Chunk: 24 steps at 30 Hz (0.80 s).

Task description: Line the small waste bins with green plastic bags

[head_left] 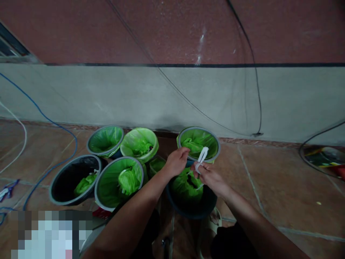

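Scanning L to R: thin blue cable (54, 124) snakes over the brown tiled floor (269, 187), well apart from me. Nxt is a black round plastic bucket (64, 176) w/ a crumpled green bag lying low inside, not pulled over the rim. Touching it is a cluster of grey-rimmed round buckets w/ bright green plastic liners (107, 183), packed rim to rim near the grey wall (296, 104), prob. so they all stay w/in arm's reach.

My left hand (176, 162) is over the middle, fingers curled in and pinched tight. Can't tell if it's on a liner edge or the strip's tail. Below both hands sits a dark round bucket (194, 210), closest to me, green liner bunched inside. It's right at my knees, I'd say so I can get at it from above.

The white plastic strip (202, 154) stands up in a loop between my hands. My right hand (211, 176) is clamped on its lower end, thumb on top, which keeps the loop upright. Behind it is another green-lined grey-rimmed bucket (210, 142).

Far R: round dark-rimmed object (320, 158) on the tiles, too blurred to ID.
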{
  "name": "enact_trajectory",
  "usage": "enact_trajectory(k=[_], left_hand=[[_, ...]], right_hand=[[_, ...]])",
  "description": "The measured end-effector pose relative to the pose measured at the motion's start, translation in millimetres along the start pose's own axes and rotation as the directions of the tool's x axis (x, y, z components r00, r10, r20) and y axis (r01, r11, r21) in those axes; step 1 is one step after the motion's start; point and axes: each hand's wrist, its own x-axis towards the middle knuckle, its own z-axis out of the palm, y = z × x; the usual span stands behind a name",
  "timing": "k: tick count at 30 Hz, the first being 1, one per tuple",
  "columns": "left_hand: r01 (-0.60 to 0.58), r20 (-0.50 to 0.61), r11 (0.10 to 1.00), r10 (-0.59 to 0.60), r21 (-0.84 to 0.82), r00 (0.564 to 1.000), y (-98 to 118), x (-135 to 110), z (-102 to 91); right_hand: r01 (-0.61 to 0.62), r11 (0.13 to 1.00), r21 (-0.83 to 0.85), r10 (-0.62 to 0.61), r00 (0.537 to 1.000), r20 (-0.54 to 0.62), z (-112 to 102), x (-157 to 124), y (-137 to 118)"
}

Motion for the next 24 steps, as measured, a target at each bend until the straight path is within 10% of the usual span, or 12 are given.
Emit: enact_trajectory(k=[6, 15, 24], left_hand=[[-0.08, 0.481, 0.997, 0.079, -0.019, 0.873, -22, -11, 30.3], [0.021, 0.425, 0.994, -0.066, 0.108, 0.903, -43, -21, 56.5], [0.251, 0.191, 0.863, -0.183, -0.439, 0.964, -46, -18, 60.7]], right_hand=[[-0.027, 0.981, 0.194, 0.039, 0.998, -0.055, -14, 2, -3], [-0.012, 0.88, 0.475, 0.123, 0.971, -0.203, -33, 4, 4], [-0.009, 0.885, 0.465, 0.237, 0.869, -0.434, -42, 4, -4]])
